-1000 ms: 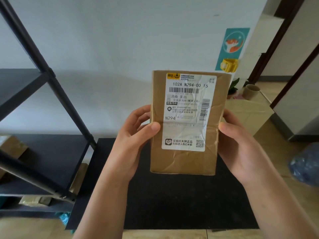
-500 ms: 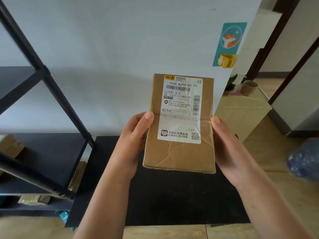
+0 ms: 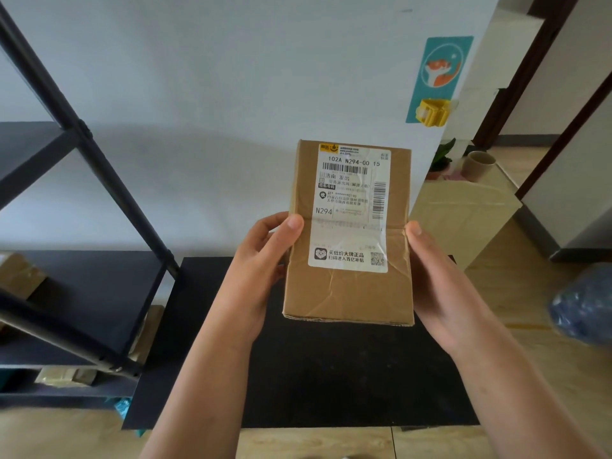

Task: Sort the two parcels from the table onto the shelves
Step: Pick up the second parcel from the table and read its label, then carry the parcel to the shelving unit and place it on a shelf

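Observation:
A brown cardboard parcel with a white shipping label facing me is held up above the black table. My left hand grips its left edge with the thumb on the front. My right hand holds its right edge. The black metal shelves stand at the left, with other brown parcels on the middle level and one lower down. No second parcel shows on the table.
A slanted black shelf post crosses the left side. A large cardboard box with a paper cup on it stands at the right by the wall. A blue plastic bag lies on the wooden floor at far right.
The parcel has dropped lower and tilted its top away from me, moving slightly farther out. Both hands kept their hold on its sides.

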A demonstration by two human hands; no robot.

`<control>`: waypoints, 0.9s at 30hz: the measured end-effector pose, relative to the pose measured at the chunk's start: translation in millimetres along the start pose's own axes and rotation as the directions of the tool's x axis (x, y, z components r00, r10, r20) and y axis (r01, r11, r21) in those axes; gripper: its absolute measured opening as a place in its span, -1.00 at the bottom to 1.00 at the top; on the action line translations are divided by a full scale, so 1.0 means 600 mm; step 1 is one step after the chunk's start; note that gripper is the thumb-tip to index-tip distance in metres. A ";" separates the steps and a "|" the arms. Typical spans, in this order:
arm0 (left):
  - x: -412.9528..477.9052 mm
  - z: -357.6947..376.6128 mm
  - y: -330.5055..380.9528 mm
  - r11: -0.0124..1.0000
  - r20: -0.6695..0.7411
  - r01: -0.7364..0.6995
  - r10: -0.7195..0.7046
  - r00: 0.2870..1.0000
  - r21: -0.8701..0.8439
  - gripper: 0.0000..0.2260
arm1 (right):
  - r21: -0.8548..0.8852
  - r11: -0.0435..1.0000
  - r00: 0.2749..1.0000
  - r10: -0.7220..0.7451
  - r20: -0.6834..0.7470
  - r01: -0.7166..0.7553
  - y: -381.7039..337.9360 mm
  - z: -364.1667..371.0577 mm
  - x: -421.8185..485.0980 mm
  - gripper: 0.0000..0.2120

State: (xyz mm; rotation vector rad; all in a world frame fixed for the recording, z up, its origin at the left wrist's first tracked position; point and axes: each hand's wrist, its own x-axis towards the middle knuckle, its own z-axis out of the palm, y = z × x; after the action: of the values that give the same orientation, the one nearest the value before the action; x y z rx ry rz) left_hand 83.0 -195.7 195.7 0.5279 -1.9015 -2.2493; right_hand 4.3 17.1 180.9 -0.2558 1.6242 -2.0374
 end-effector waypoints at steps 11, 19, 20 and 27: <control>-0.054 0.009 -0.038 1.000 -0.112 -0.013 0.011 0.994 -0.022 -0.53 | -0.119 0.992 0.997 0.037 0.070 -0.029 0.006 0.013 -0.010 -0.34; -0.151 -0.057 -0.071 0.996 -0.331 0.001 -0.032 0.943 -0.093 -0.40 | -0.252 0.967 0.967 0.107 0.232 -0.047 0.045 0.095 -0.024 -0.43; -0.164 -0.069 -0.070 0.995 -0.349 -0.001 -0.033 0.937 -0.098 -0.40 | -0.262 0.964 0.962 0.108 0.250 -0.040 0.049 0.111 -0.028 -0.45; -0.270 -0.188 -0.086 0.979 -0.469 -0.005 -0.093 0.878 -0.204 -0.62 | -0.330 0.943 0.933 0.156 0.323 -0.043 0.096 0.259 -0.075 -0.46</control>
State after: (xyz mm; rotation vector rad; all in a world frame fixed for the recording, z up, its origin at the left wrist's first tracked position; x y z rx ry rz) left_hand 279.6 -235.9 157.3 0.9937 -1.4150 -2.0503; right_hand 128.5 -100.9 175.0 -0.5980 1.6907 -1.5398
